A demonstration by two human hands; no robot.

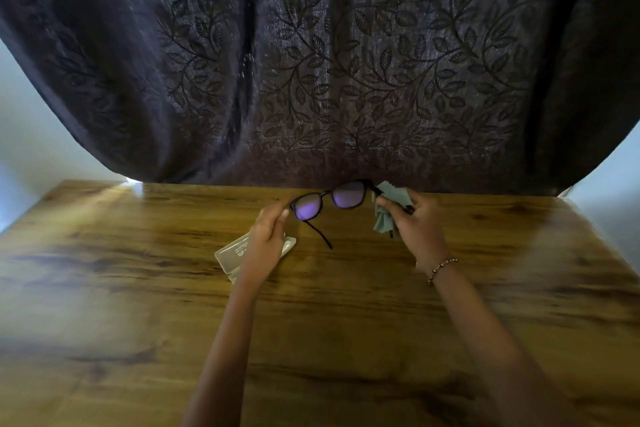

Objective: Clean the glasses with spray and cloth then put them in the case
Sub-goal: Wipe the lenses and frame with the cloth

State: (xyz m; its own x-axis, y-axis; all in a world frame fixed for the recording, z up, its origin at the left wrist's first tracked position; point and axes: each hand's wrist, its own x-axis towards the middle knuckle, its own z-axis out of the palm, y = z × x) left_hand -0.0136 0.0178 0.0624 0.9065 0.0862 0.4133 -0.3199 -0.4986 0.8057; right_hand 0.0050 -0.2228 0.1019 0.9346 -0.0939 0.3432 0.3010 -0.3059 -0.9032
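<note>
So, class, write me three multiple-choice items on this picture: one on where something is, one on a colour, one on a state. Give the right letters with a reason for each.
1. Where is the case?
A. on the wooden table, partly behind the left wrist
B. hanging on the curtain
C. held in the right hand

2. What colour is the cloth?
A. bright red
B. pale grey-green
C. black

3. How are the glasses at this moment?
A. shut inside the case
B. lying folded on the table
C. held up above the table, one temple arm hanging open

Answers:
1 A, as the case lies flat on the wood under the left hand.
2 B, as pale grey-green folds show in the right hand.
3 C, as both hands grip the frame ends and a temple arm dangles below.
</note>
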